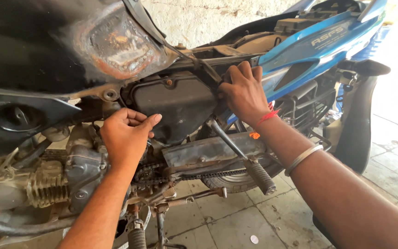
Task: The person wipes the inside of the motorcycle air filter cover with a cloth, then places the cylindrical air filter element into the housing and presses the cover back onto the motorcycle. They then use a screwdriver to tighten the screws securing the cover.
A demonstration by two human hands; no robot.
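Hands at work on a stripped motorcycle, seen from above the person's own arms. The left hand [126,134] rests against the lower front corner of a black box [176,103] of matt plastic with rounded edges, which sits in the middle of the frame, below the tank and behind the engine; the fingers [137,117] are curled inward with the thumb stretched along the box's face, and whether they grip anything cannot be told. The right hand [243,92] is at the box's upper rear corner, its fingers [245,69] bent over the edge where a dark frame rail [217,59] meets the glossy blue side panel [318,44], pressing there rather than closed on a loose part. A red thread [266,117] circles that wrist and a plain metal bangle [302,159] sits further up the forearm. Above the box, the black fuel tank [33,46] shows a rusted, flaking patch [116,44] at its rear. Below the left hand lies the grey finned engine [51,184], dull and dusty. A greasy chain [208,174] runs behind a dented metal chain cover [213,150], and a kick lever [242,154] with a ribbed rubber end slants across it. The tiled floor [254,221] beneath is pale and stained.
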